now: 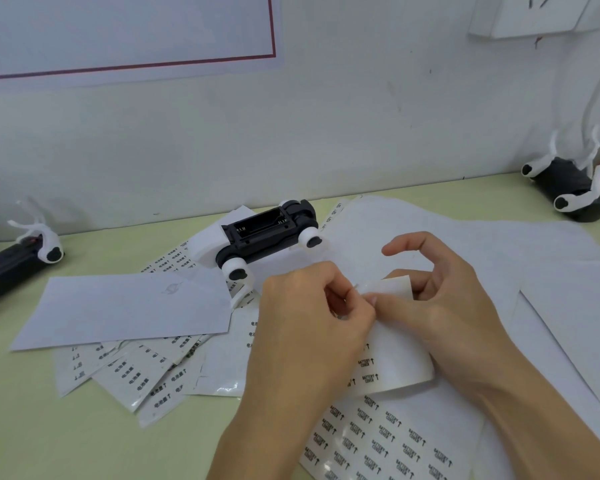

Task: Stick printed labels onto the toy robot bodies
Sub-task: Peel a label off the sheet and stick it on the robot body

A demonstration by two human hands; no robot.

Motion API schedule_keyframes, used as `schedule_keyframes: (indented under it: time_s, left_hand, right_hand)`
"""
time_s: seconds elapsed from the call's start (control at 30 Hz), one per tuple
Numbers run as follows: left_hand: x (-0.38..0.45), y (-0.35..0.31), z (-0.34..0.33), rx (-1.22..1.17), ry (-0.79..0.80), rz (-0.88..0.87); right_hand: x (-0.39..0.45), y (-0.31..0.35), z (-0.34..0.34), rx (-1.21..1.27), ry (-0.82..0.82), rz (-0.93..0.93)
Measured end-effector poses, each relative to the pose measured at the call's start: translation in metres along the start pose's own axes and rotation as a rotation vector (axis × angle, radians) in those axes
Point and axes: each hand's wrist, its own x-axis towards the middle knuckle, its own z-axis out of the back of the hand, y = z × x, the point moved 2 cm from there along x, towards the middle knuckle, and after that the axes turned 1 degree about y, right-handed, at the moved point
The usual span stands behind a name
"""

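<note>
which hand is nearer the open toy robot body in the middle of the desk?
Left. The left hand sits just below and right of the toy robot body, near its front wheel. The right hand is farther right, holding the curled label sheet.

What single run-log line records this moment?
step: peeling label | left hand: pinches label | right hand: holds curled label sheet | toy robot body: unlabelled, apart
</note>
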Motion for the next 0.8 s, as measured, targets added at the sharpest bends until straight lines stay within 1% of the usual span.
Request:
schedule_keyframes:
  time_s: [0.27, 0.43, 0.8]
  left_hand:
    - [0.003, 0.006, 0.001, -0.217, 0.056, 0.129]
    - [0.004, 0.013, 0.0, -0.266, 0.097, 0.189]
    - [0.0, 0.015, -0.009, -0.264, 0.008, 0.176]
  right_hand:
    - [-0.001, 0.001, 0.0, 0.009, -0.01, 0.011]
    - [-0.001, 0.001, -0.001, 0.014, -0.012, 0.01]
    - [-0.004, 0.004, -0.005, -0.15, -0.031, 0.066]
